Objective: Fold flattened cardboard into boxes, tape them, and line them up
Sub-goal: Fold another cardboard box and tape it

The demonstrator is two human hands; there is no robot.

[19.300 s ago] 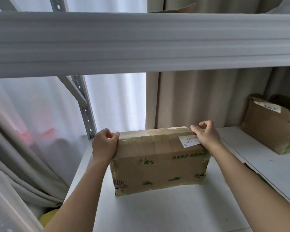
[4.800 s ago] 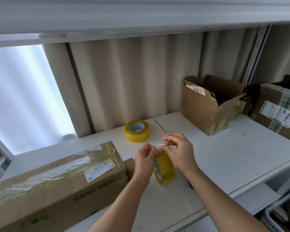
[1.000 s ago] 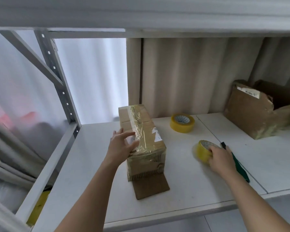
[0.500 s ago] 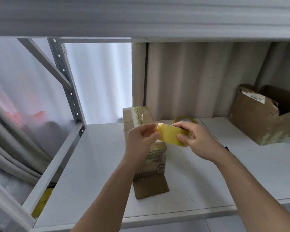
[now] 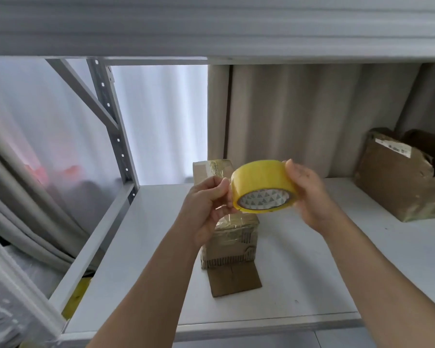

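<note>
2 hands [image 5: 312, 194] curled round yellow tape roll [image 5: 261, 184].

You had nothing legible in front of you. The white core of the yellow tape roll [image 5: 261, 189] carried a repeating pattern of small dark triangular logos, too small to read as a brand. The torn cardboard box [image 5: 397, 182] toward the shelf's back right corner bore a white shipping label [image 5: 393, 147] whose print was blurred, and the dark printing low on the taped box [image 5: 232, 241] near the shelf's middle could not be made out either.
</note>
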